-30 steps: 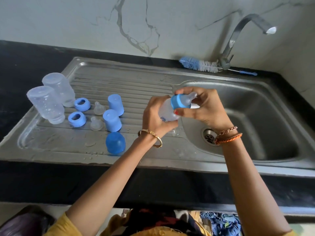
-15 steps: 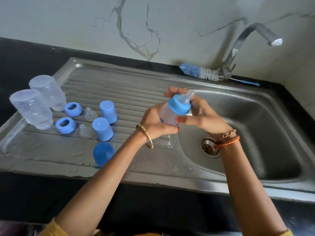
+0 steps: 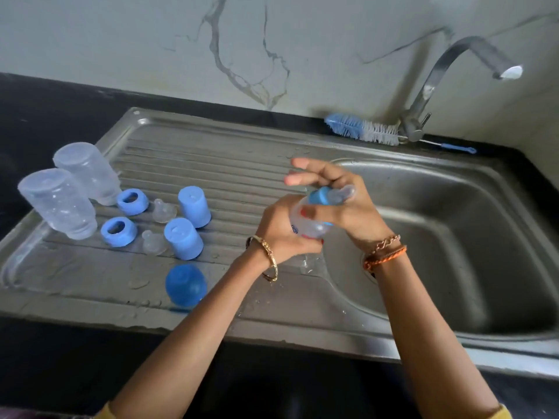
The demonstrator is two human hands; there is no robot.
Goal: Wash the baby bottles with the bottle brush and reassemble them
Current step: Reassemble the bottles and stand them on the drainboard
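In front of you a steel sink (image 3: pixel 453 252) sits in a black worktop (image 3: pixel 45 110), its ribbed drainboard (image 3: pixel 211 164) wet to the left of the basin. You can see the drain (image 3: pixel 367 267) at the basin floor. A curved chrome tap (image 3: pixel 435 83) rises at the far right, against a pale marble-veined wall (image 3: pixel 242 40).

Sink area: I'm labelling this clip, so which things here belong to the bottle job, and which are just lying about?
Job:
held bottle, left hand, right hand
two upturned bottles
two collar rings
two teats
three blue caps
bottle brush

Lying about:
tap
marble wall
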